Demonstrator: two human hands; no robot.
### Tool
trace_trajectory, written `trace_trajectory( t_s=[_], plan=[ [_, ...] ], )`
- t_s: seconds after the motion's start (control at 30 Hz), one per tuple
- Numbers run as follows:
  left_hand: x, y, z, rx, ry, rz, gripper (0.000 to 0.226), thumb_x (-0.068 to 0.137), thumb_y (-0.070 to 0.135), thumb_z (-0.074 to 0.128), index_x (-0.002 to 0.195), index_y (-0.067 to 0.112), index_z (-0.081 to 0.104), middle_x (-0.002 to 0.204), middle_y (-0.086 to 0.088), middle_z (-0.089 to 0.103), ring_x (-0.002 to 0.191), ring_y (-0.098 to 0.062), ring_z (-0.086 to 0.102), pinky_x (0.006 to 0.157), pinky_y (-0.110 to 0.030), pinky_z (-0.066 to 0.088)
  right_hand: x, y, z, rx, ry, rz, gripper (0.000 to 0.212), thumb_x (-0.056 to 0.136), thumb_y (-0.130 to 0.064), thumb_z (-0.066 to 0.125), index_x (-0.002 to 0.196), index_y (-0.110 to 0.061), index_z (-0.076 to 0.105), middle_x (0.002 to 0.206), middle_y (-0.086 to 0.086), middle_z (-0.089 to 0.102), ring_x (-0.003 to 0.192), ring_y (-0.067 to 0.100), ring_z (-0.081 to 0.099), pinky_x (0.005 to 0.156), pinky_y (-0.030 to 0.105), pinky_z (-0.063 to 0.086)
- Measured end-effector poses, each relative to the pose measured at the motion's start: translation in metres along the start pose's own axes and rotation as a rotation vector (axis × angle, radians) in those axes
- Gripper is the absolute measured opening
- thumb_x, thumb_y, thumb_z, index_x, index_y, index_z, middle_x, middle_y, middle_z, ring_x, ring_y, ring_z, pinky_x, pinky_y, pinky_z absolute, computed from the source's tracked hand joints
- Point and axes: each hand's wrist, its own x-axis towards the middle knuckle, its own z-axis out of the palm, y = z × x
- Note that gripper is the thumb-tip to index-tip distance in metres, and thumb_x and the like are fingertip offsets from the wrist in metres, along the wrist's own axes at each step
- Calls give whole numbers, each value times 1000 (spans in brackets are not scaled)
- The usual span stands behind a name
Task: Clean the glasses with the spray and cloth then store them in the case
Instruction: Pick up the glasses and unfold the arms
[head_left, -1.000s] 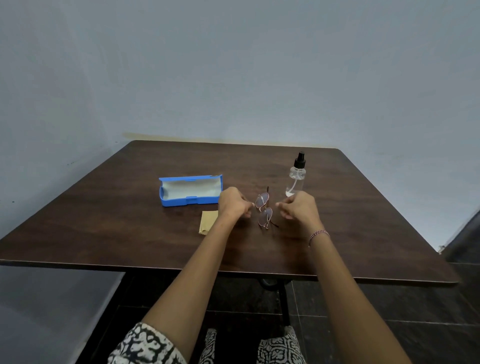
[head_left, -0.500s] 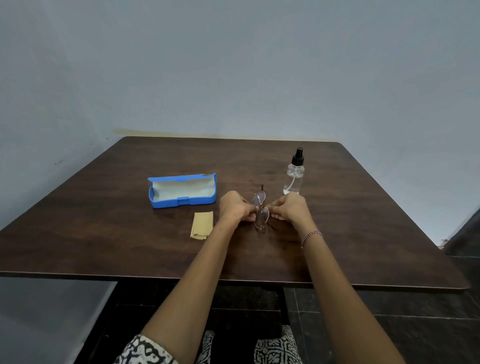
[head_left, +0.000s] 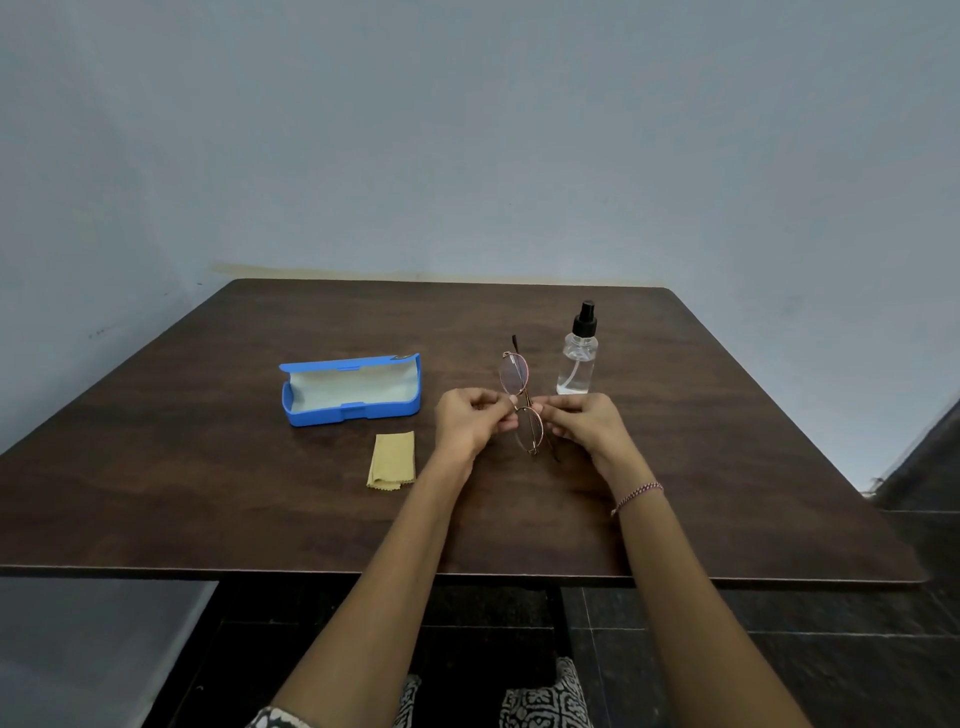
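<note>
I have the glasses (head_left: 530, 428) pinched between both hands over the dark wooden table (head_left: 208, 467). My left hand (head_left: 470, 423) grips the thin metal frame at the bridge from one side, and my right hand (head_left: 584, 423) takes it from the other. The fingertips of both hands are curled in and almost meet in the middle. The frame runs away from me, with one round lens sticking out beyond my fingers and the other lying on my side of them, between my palms. A dark temple tip pokes out past the far lens. I cannot tell whether the near end of the frame touches the tabletop or hangs just above it. The spray bottle (head_left: 576, 364) stands upright just beyond my right hand; it is clear, has a black pump top, and sits near the far lens without touching it. The blue glasses case (head_left: 350, 392) lies well to the left of my left hand and a little further out, its lid open and its pale lining showing. The folded yellow cloth (head_left: 392, 460) lies flat to the left of my left hand, nearer to me than the case and apart from it. A thin beaded bracelet (head_left: 636, 496) circles my right wrist.
</note>
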Motion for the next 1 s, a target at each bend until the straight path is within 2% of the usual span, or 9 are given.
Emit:
trace_trajectory(
  t_s=[0.2,0.33,0.43,0.57,0.73,0.83,0.9,1.0],
  plan=[
    [0,-2,0,-200,6,43,12,84,1,67,91,-8,65,72,-12,65,58,-6,67,61,-16,56,-6,3,-8,-14,-29,-40,4,79,-16,73,83,-15,74,58,-5,60,56,6,47,58,13,44],
    [1,-2,-6,-250,-9,41,10,83,1,67,90,-6,66,71,-9,66,59,-6,67,60,-16,55,-8,2,-8,-73,-64,-70,6,79,-18,74,85,-15,74,61,-9,63,62,9,49,65,20,44],
    [-1,-1,-7,-270,-62,28,8,83,3,68,88,-3,67,71,-8,67,62,-8,68,61,-17,56,-8,2,-9,-65,-33,-90,2,81,-16,73,81,-18,74,57,-8,61,56,7,48,59,15,45],
    [-1,1,-9,-270,-120,11,7,84,6,68,88,1,69,76,-10,69,68,-11,68,64,-20,57,-9,2,-11,-41,34,-141,7,83,-15,71,76,-18,72,60,-8,66,48,2,45,50,13,42],
    [2,3,-12,-351,-74,35,13,91,3,55,88,5,68,77,-9,71,71,-16,66,59,-23,57,-9,2,-15,-111,93,-236,11,85,-16,68,78,-23,70,62,-8,64,46,-4,47,47,9,38],
    [5,4,-17,-386,-55,64,22,93,5,49,98,10,70,82,-7,72,72,-14,67,60,-26,57,-8,3,-19,-174,118,-270,11,86,-15,67,80,-23,69,58,-11,60,42,-2,40,46,10,34],
    [5,5,-19,-379,-76,99,24,95,15,49,98,16,72,86,-5,71,73,-13,67,62,-28,57,-9,3,-22,-184,146,-297,8,87,-15,66,83,-21,70,59,-16,60,46,-3,45,50,8,36],
    [2,5,-19,-355,-87,122,18,92,24,58,89,17,75,85,-4,72,69,-12,67,59,-25,56,-11,1,-24,-190,188,-349,7,86,-16,66,84,-21,70,77,-11,68,64,-5,55,62,7,41]
  ],
)
